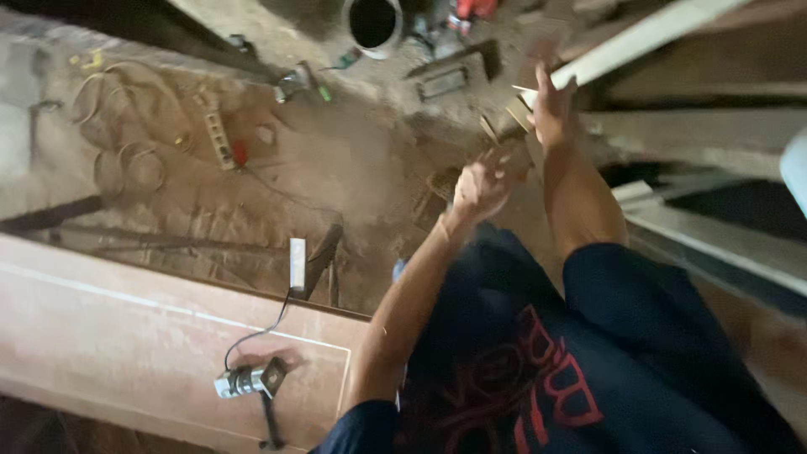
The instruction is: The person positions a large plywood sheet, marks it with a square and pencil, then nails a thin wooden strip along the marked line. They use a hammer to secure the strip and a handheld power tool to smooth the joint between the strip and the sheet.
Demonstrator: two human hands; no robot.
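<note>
- Right hand (552,108): raised, fingers spread wide, palm against the end of a long pale wooden strip (647,35) that runs up and to the right. Strip is flat, straight-edged, smooth-looking; the end at the hand is square-cut.
- Left hand (481,187): curled into a loose fist, lower than and just beside the right forearm. Blurred; cannot tell whether anything is in it.
- Small stacked pale wood offcuts (509,118) sit just left of the right hand, by the strip end; edges angular.
- Person wears a dark blue cloth shirt with red print (538,378).
- Floor: dusty brown concrete (336,160), rough, littered with debris.
- Round pale bucket with dark interior (372,23) at top centre; upright, contents not visible, inside reads black.
- Flat reddish-brown board with thin white outline (109,336) at lower left; matte surface.
- On that board: small grey metal cylindrical tool (244,380) with a black cable leading up to a white rectangular block (297,262).
- Looped thin wire coils (126,160) lie on the floor at upper left, near a pale perforated strip (218,139).
</note>
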